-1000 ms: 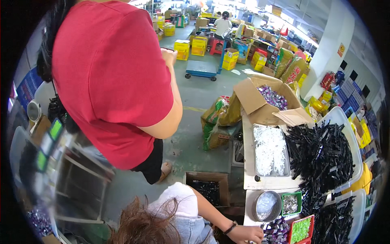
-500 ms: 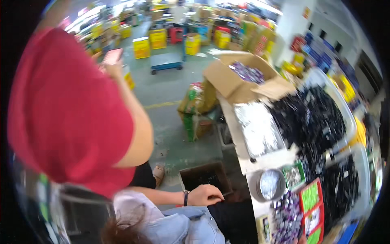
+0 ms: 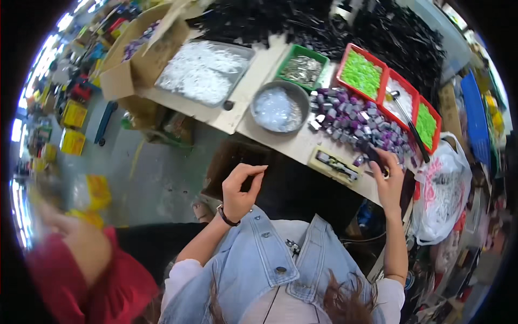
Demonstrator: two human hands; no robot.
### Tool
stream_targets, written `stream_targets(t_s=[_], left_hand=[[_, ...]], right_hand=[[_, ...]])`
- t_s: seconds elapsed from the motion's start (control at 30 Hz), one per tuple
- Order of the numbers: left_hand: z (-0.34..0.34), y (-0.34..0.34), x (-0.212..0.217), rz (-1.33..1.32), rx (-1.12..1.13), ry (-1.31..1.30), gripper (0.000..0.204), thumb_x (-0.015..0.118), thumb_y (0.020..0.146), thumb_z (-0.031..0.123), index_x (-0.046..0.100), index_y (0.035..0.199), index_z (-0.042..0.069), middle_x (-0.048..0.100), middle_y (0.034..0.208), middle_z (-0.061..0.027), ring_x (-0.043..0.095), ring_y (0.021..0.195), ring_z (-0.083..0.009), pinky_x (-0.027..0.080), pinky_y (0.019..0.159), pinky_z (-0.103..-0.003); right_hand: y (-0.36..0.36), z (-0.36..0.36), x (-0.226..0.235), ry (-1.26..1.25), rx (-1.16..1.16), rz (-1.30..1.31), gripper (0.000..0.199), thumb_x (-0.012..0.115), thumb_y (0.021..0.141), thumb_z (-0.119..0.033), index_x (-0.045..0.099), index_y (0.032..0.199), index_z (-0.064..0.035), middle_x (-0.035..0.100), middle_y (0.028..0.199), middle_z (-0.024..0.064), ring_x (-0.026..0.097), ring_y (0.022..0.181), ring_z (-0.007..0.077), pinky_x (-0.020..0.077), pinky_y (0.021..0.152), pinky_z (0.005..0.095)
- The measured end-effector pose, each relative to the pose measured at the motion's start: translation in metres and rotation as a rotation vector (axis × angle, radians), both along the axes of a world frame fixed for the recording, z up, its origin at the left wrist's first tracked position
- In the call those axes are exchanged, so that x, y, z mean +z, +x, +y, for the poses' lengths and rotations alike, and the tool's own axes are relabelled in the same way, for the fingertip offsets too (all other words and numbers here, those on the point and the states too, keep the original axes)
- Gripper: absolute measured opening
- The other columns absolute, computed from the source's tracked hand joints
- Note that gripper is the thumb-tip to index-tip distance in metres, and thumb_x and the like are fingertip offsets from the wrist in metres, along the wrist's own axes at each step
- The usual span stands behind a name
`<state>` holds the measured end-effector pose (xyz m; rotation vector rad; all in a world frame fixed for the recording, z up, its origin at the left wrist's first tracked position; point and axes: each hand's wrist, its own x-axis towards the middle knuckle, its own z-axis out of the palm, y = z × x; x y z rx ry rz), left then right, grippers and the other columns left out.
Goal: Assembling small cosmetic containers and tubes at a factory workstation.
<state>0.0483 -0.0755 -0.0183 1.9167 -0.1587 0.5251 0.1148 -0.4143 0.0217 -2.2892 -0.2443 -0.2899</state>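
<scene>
My left hand point(image 3: 243, 189) hovers over my lap in front of the table edge, thumb and forefinger pinched together. Anything between those fingertips is too small to make out. At the table's right part, my right hand point(image 3: 389, 181) has its fingers curled round a dark, slim object point(image 3: 372, 154), whose kind I cannot tell. Beside that hand lies a small cream block fixture point(image 3: 318, 158) with metal parts on top. A heap of purple and silver small pieces point(image 3: 345, 116) spreads just behind the fixture and the right hand.
Behind stand a round metal bowl point(image 3: 254, 114), a green tray point(image 3: 281, 66), red trays point(image 3: 384, 89) with green and white bits, and a metal tray point(image 3: 237, 81) of white pieces. Black strips point(image 3: 404, 48) pile at the back. A white plastic bag point(image 3: 440, 200) hangs right; a person's red sleeve point(image 3: 102, 275) is left.
My view has swung from the person in red and the floor toward the table. My right hand now shows with a dark object; my left hand has gone from loosely curled to pinched.
</scene>
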Motion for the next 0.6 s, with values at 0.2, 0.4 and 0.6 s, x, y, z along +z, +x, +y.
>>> stream_targets(t_s=[0.2, 0.4, 0.6], left_hand=[[-0.068, 0.036, 0.007, -0.038, -0.226, 0.060, 0.025, 0.068, 0.078, -0.004, 0.067, 0.102, 0.002, 0.065, 0.089, -0.0120, 0.063, 0.082, -0.0229, 0.049, 0.074, -0.030], [-0.089, 0.057, -0.007, -0.030, -0.245, 0.055, 0.047, 0.069, 0.078, 0.000, 0.054, 0.122, 0.003, 0.063, 0.104, -0.0107, 0.059, 0.095, -0.0229, 0.045, 0.086, -0.032], [-0.082, 0.054, -0.014, 0.002, -0.257, 0.075, 0.050, 0.068, 0.078, 0.000, 0.050, 0.125, 0.003, 0.062, 0.106, -0.0112, 0.058, 0.095, -0.0230, 0.044, 0.086, -0.033]], right_hand=[[-0.022, -0.002, -0.021, 0.025, 0.019, 0.059, 0.029, 0.071, 0.079, -0.007, 0.064, 0.107, -0.0019, 0.063, 0.100, 0.0129, 0.061, 0.092, 0.0273, 0.0466, 0.082, 0.0332], [-0.019, 0.029, -0.027, -0.064, 0.129, 0.033, 0.031, 0.073, 0.078, -0.010, 0.066, 0.108, -0.0056, 0.063, 0.101, 0.0117, 0.057, 0.096, 0.0299, 0.0436, 0.086, 0.0369], [-0.012, 0.036, -0.037, -0.109, 0.155, 0.003, 0.033, 0.074, 0.077, -0.010, 0.066, 0.108, -0.0063, 0.063, 0.101, 0.0105, 0.055, 0.094, 0.0294, 0.0425, 0.085, 0.0385]])
